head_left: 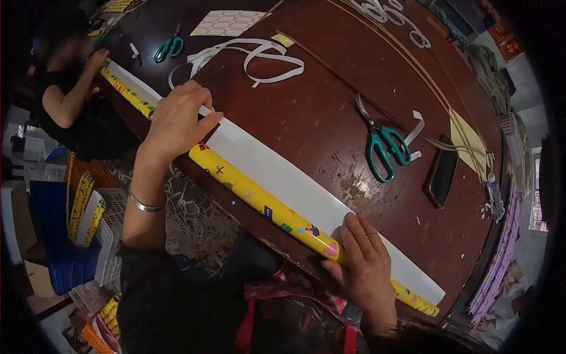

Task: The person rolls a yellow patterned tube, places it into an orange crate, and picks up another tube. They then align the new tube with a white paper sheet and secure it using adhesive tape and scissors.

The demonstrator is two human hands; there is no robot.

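A roll of yellow patterned wrapping paper (250,192) lies along the near edge of the table, its white inner side (283,171) spread flat beyond the roll. My left hand (180,121) is closed on the paper towards the roll's left end, fingers curled over the white side. Farther right, my right hand (365,259) grips the roll, fingers over the white side and thumb on the near side. Green-handled scissors (383,147) lie on the table beyond the paper, touched by neither hand.
A co-worker (65,94) at the left handles another stretch of yellow paper (127,91). White strips (274,75), second scissors (170,47), a label sheet (227,23) and a dark phone (442,177) lie on the table (330,76). Paper shreds (194,206) fill a space below the near edge.
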